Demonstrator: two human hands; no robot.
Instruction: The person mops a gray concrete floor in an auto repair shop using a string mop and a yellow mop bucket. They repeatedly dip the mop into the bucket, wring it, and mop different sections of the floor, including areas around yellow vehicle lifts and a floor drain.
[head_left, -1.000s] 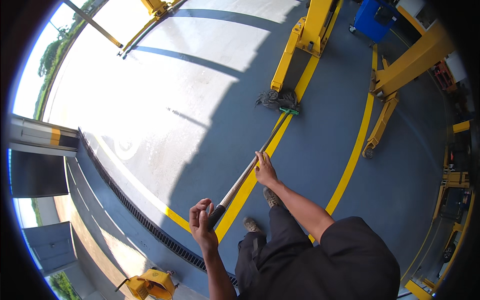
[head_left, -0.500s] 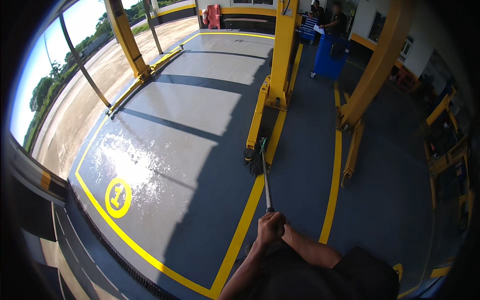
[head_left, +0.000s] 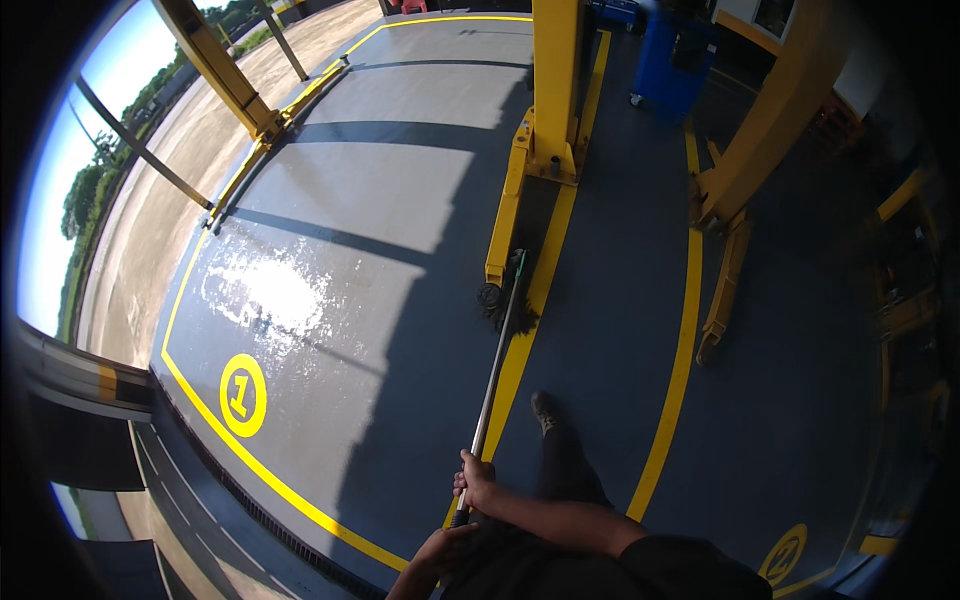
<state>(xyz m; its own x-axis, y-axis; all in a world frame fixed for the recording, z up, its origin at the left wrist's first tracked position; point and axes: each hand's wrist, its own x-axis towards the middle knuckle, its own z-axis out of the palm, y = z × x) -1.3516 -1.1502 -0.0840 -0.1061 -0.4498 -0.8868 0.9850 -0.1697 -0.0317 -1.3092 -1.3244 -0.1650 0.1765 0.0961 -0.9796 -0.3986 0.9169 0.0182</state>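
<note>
Grey workshop floor [head_left: 420, 330] fills the scene, painted with yellow lines and partly lit by sun, and on it we see the broom [head_left: 497, 350] that both hands hold. Its long metal handle runs from the hands at about 6 o'clock up toward the centre, and its dark bristle head [head_left: 508, 312] with a green part rests on the floor, just beside the foot of a yellow lift arm [head_left: 506, 215], on a yellow floor line [head_left: 530, 320]. Our right hand [head_left: 476, 483] is the higher one on the handle, and its fingers are closed around the shaft. Our left hand [head_left: 440, 548] is lower, near the end of the handle at the bottom edge; its fingers seem curled on the handle, but we cannot tell this fully because the hand is partly hidden in shadow. A dark shoe [head_left: 544, 410] stands on the floor just to the right of the handle. Further out, at 12 o'clock, a yellow lift post [head_left: 556, 80] rises from the floor, and a second yellow post [head_left: 775, 120] leans at about 2 o'clock. A blue bin [head_left: 672, 60] stands between them at the top. At 8 o'clock a yellow circle mark [head_left: 243, 395] is painted on the floor, and near it a wet patch [head_left: 265, 295] shines in the sun. At 10 o'clock a sandy yard [head_left: 150, 220] lies outside.
</note>
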